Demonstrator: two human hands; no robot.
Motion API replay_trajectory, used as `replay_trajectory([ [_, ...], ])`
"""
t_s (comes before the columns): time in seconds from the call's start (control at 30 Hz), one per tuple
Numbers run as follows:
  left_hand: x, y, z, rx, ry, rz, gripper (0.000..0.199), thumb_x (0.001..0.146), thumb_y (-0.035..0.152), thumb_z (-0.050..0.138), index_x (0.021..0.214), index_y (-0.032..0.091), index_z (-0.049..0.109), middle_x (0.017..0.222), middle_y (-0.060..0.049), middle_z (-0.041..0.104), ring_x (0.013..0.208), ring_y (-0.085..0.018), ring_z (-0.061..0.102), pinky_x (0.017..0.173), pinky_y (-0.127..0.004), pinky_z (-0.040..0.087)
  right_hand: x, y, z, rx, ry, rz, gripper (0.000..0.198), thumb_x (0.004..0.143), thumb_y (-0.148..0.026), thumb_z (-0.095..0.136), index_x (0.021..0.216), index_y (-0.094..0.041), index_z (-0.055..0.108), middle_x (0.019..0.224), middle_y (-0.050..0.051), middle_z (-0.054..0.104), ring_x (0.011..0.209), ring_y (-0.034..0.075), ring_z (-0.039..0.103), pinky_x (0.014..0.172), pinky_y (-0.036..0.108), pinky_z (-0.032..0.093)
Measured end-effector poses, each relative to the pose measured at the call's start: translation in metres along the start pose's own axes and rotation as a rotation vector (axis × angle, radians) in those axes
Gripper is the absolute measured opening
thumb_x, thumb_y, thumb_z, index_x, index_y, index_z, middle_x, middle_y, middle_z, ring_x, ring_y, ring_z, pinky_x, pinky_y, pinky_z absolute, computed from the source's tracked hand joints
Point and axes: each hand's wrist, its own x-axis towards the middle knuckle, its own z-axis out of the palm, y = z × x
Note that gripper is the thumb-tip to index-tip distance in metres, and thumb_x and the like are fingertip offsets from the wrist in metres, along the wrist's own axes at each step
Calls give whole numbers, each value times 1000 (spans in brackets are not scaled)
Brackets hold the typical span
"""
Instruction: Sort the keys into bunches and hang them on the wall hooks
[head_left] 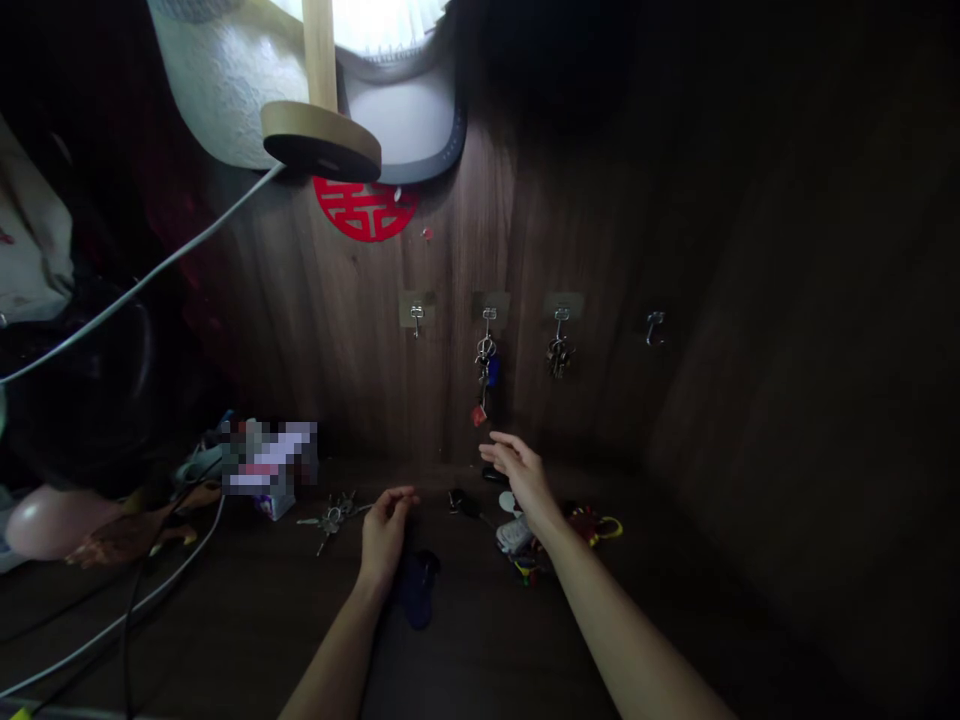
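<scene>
My left hand (385, 530) is low over the dark wooden surface, its fingers bent and drawn together. Whatever may be between the fingertips is too small to make out. Just left of it lies a spread bunch of keys (334, 516), and a dark blue tag-like item (418, 590) lies below its wrist. With fingers stretched out, my right hand (521, 475) hovers over a pile holding a grey remote-like fob (514, 534), a white disc (508, 501) and colourful trinkets (596, 524). Between both hands lies a black key fob (466, 503).
Wall hooks hold a key bunch with blue and red tags (486, 375) and another key bunch (559, 355); the leftmost hook (417, 318) and rightmost hook (655, 327) are bare. A lamp base (321, 135) and white cable (150, 275) hang upper left. Clutter includes a pink balloon (60, 525).
</scene>
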Motion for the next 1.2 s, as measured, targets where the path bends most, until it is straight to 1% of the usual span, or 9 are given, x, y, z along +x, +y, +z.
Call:
replay_trajectory([
  [0.17, 4, -2, -4, -141, 48, -64, 31, 63, 41, 65, 80, 16, 67, 77, -6, 72, 82, -22, 66, 72, -30, 48, -33, 18, 4, -104, -144, -22, 29, 72, -45, 60, 85, -19, 64, 82, 7, 72, 80, 21, 68, 75, 35, 50],
  [0.3, 4, -1, -6, -216, 71, -112, 34, 60, 42, 68, 80, 15, 67, 76, -5, 71, 78, -20, 66, 64, -27, 47, -59, 28, 10, -262, -323, -91, 20, 80, -34, 53, 82, -19, 66, 83, 5, 71, 80, 18, 66, 74, 31, 50],
  [0.47, 3, 1, -8, -251, 82, -132, 34, 59, 42, 70, 81, 16, 67, 77, -5, 70, 81, -20, 65, 63, -25, 47, -80, 33, 14, -516, -444, -226, 20, 84, -20, 47, 84, -21, 67, 87, 2, 69, 81, 17, 64, 74, 29, 48],
  [0.6, 2, 1, -7, -243, 82, -126, 35, 58, 44, 70, 80, 16, 67, 75, -4, 70, 80, -20, 65, 63, -25, 46, -86, 33, 13, -658, -571, -371, 24, 83, -12, 49, 95, -24, 66, 92, 2, 67, 91, 17, 61, 83, 30, 45],
  [0.7, 2, 1, -5, -222, 67, -115, 36, 58, 44, 70, 80, 16, 67, 74, -4, 70, 78, -19, 65, 63, -25, 46, -88, 33, 13, -726, -643, -419, 36, 80, -8, 51, 110, -26, 61, 103, 2, 64, 99, 18, 57, 89, 31, 42],
  [0.77, 2, 0, -5, -203, 54, -107, 35, 59, 45, 69, 80, 16, 66, 74, -4, 70, 77, -19, 64, 63, -25, 46, -89, 34, 13, -774, -677, -439, 38, 79, -7, 53, 111, -28, 59, 107, 2, 62, 102, 18, 54, 91, 32, 40],
  [0.93, 2, -3, -3, -145, 6, -79, 33, 63, 43, 64, 82, 16, 65, 73, -4, 70, 74, -18, 63, 66, -26, 45, -88, 37, 15, -827, -691, -452, 14, 80, -12, 57, 87, -24, 62, 95, 1, 63, 96, 18, 55, 86, 32, 40],
  [1.1, 0, -3, 0, -68, -62, -26, 28, 68, 40, 61, 84, 17, 65, 74, -3, 70, 77, -19, 63, 73, -28, 45, -85, 34, 15, -681, -565, -355, 9, 82, -14, 51, 80, -21, 56, 82, -1, 62, 81, 15, 58, 75, 27, 42],
  [1.2, -5, 2, 2, -17, -142, 5, 24, 70, 38, 61, 81, 17, 66, 71, -2, 70, 75, -19, 64, 74, -28, 45, -84, 32, 15, -622, -478, -279, 7, 83, -19, 49, 79, -21, 55, 74, -2, 60, 71, 14, 56, 67, 24, 41],
])
